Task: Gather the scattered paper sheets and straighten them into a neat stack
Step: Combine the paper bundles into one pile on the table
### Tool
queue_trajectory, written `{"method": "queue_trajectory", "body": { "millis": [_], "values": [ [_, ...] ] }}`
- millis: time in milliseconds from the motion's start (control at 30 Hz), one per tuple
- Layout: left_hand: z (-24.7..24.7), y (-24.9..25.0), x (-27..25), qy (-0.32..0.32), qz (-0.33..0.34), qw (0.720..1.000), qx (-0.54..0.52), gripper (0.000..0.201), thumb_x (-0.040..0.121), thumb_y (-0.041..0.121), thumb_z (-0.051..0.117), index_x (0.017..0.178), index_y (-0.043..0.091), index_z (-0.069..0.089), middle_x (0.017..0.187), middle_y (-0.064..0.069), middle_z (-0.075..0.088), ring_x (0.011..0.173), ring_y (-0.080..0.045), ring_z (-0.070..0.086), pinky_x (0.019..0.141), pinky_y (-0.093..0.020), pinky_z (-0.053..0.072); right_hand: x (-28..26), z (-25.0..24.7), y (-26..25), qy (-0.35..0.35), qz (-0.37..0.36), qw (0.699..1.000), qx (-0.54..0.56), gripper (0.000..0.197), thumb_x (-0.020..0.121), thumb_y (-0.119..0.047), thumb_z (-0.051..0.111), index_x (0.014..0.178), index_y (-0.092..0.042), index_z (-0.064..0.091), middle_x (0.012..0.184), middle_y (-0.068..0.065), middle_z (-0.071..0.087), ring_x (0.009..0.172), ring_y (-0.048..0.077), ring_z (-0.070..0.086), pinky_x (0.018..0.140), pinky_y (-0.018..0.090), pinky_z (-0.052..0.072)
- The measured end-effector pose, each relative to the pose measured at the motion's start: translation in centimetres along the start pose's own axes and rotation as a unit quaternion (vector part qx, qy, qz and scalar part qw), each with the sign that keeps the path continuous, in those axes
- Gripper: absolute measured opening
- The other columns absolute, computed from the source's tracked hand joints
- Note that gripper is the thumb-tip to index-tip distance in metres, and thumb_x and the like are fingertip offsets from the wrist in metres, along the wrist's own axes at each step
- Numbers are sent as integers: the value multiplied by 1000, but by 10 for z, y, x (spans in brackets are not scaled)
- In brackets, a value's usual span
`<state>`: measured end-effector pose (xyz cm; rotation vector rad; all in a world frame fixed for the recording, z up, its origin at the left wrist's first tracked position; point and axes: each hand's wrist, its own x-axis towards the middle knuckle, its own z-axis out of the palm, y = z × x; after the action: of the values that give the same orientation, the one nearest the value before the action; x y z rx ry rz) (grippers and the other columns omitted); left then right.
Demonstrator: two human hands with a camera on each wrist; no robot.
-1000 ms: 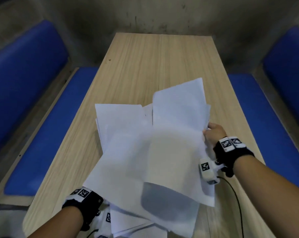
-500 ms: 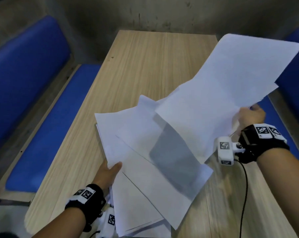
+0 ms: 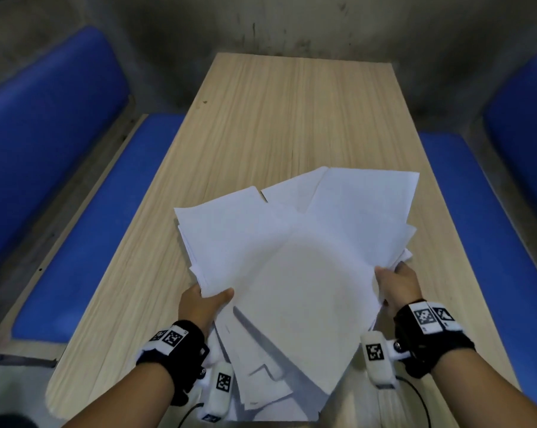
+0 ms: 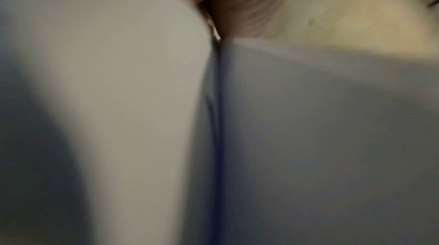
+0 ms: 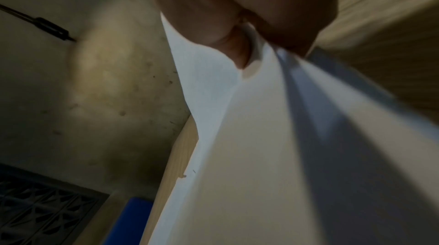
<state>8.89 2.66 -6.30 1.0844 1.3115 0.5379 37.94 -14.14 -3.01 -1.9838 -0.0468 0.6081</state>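
Note:
Several white paper sheets [image 3: 295, 273] lie fanned in a loose, uneven pile over the near half of the wooden table [image 3: 261, 118]. My left hand [image 3: 205, 299] pinches the pile's left edge, thumb on top. My right hand [image 3: 395, 282] grips the right edge, thumb over the top sheets. The right wrist view shows thumb and fingers clamped on the paper sheets [image 5: 237, 136]. In the blurred left wrist view only the paper sheets [image 4: 308, 117] and a bit of palm can be made out. Corners stick out at different angles, near and far.
Blue padded benches [image 3: 76, 242] [image 3: 477, 227] run along both long sides of the table, with blue backrests behind them. A grey wall closes the far end. A black cable trails from my right wrist across the table's near right corner.
The right hand, which held a sheet lifted high to the right, has brought it down onto the pile and now grips the pile's right edge. My left hand shifted up the left edge.

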Motion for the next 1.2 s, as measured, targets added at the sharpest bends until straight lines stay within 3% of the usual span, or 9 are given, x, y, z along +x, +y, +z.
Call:
{"method": "queue_trajectory", "body": {
  "millis": [133,267,333,500,633,800,867,1000,1200],
  "values": [
    [2,5,0,2,22,999,31,20,81,0,69,88,17,61,83,4,64,76,-19,61,63,-23,46,19,-33,-29,58,-59,996,22,29,84,-9,52,111,0,60,105,22,64,99,33,62,78,39,46],
    [-6,1,5,-15,19,998,65,29,83,3,66,111,12,61,103,-8,70,97,-28,65,88,-36,51,46,-77,-78,117,-138,983,27,35,83,-12,54,105,16,57,91,30,60,100,27,59,64,25,43],
    [-8,1,5,-26,21,997,64,30,84,2,65,109,17,62,108,-9,70,102,-28,66,96,-41,50,51,-82,-94,89,-150,984,42,34,86,-13,54,108,13,59,94,23,61,92,20,57,62,23,43],
    [-10,1,2,-35,24,998,54,33,85,-3,62,97,27,61,98,0,70,97,-26,66,92,-36,48,46,-56,-103,-40,-161,985,39,28,86,-14,56,113,-7,62,105,7,68,95,22,66,88,34,50],
    [-12,1,2,-39,11,999,34,34,85,-6,61,102,23,62,108,-12,69,102,-30,66,98,-46,48,36,-37,-109,-131,-176,975,41,26,92,-1,49,108,-18,61,89,-17,70,75,-6,67,72,17,54],
    [-13,0,2,-42,26,998,41,33,85,-2,63,105,23,63,111,-13,70,104,-31,67,98,-50,49,39,-52,-133,-164,-128,965,163,47,79,-15,65,125,-5,56,92,-9,75,86,9,71,70,23,58],
    [-14,-1,2,-40,31,998,45,31,84,-2,63,98,26,66,109,-13,72,102,-31,68,97,-52,50,38,-48,-136,-200,-116,959,162,33,87,-6,57,120,-6,58,91,-6,75,82,8,72,67,22,57],
    [-14,-1,1,-39,24,998,39,29,84,-3,63,95,24,66,106,-13,73,99,-32,69,94,-52,51,28,-22,-122,-274,-91,951,113,37,81,-2,60,117,-6,59,89,-2,77,80,14,73,67,26,59],
    [-14,1,1,-47,20,998,34,26,86,-2,62,103,18,64,107,-14,71,102,-33,67,91,-43,52,7,37,-89,-228,-186,949,-117,24,85,1,55,105,-8,64,101,14,68,89,22,62,84,38,51]
  ]
}}
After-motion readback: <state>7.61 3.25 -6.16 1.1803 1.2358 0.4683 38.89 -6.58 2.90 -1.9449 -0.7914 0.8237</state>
